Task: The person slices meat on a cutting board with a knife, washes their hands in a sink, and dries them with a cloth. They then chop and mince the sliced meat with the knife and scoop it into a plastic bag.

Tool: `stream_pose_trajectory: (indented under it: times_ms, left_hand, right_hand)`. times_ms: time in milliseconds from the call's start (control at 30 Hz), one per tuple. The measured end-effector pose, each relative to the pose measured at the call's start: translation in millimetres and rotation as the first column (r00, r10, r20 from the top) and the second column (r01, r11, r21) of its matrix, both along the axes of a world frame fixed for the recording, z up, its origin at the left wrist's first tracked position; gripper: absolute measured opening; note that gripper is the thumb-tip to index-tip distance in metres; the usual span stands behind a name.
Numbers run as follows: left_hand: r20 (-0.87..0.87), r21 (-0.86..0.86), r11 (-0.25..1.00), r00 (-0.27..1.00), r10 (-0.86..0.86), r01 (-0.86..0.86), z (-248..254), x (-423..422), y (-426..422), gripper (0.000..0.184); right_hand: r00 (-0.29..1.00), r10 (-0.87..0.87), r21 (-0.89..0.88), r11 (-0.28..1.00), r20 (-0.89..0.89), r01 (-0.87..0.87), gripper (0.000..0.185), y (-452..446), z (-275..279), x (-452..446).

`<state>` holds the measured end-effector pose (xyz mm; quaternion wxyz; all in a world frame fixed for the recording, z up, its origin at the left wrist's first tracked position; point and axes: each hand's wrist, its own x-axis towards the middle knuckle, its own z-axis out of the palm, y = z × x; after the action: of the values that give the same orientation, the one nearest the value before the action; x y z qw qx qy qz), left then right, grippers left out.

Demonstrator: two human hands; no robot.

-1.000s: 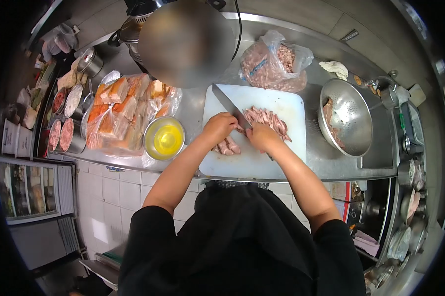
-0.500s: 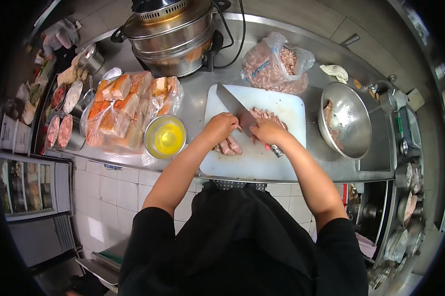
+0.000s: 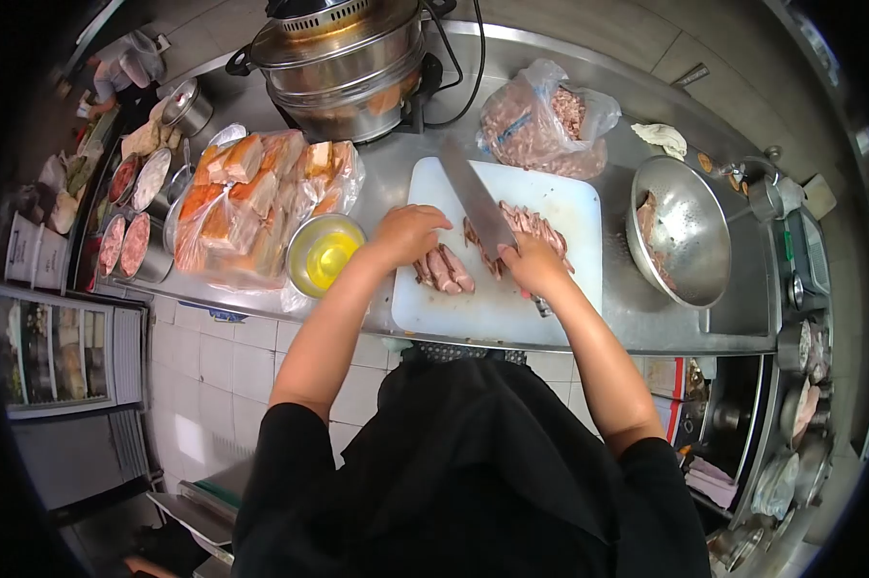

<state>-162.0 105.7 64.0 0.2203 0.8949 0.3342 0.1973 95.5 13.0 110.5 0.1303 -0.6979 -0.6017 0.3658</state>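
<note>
A white cutting board (image 3: 492,313) lies on the steel counter. My right hand (image 3: 533,264) is closed round the handle of a broad knife (image 3: 478,200), whose blade slants up and to the left over the board. Sliced meat (image 3: 538,227) lies just beyond that hand, partly hidden by the blade. At the board's left edge, my left hand (image 3: 410,234) is raised a little with its fingers apart and nothing in it. Uncut pieces of meat (image 3: 446,270) rest just below and to the right of it.
Left of the board are a bowl of yellow liquid (image 3: 326,254) and bagged meat blocks (image 3: 237,207). Behind stand a large steel pot (image 3: 343,82) and a bag of minced meat (image 3: 548,120). A steel bowl (image 3: 689,236) sits right. A person (image 3: 121,77) is far left.
My left hand has come off the meat and moved left, its fingers spreading. The knife has shifted slightly right, away from the uncut pieces, still in my right hand.
</note>
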Motion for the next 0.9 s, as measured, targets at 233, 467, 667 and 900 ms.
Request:
stream_pose_trajectory:
  times_ms: [233, 467, 667, 900]
  left_hand:
    - [-0.468, -0.123, 0.988, 0.872, -0.143, 0.096, 29, -1, -36, 0.063]
    - [-0.561, -0.330, 0.943, 0.796, -0.228, 0.038, 45, 28, -23, 0.068]
    - [-0.560, -0.310, 0.943, 0.779, -0.283, 0.120, 30, 23, -26, 0.065]
    - [-0.474, -0.285, 0.949, 0.840, -0.265, 0.139, 25, 31, -10, 0.051]
  right_hand:
    - [0.996, 0.088, -0.101, 0.991, 0.021, -0.086, 0.038, -21, -8, 8]
    - [0.994, 0.048, -0.101, 0.994, 0.096, -0.038, 0.046, -31, 1, 23]
    - [0.982, 0.116, 0.017, 0.993, 0.150, -0.120, 0.041, -45, -15, 36]
    - [0.982, 0.112, -0.032, 0.994, 0.150, -0.109, 0.033, -47, -26, 28]
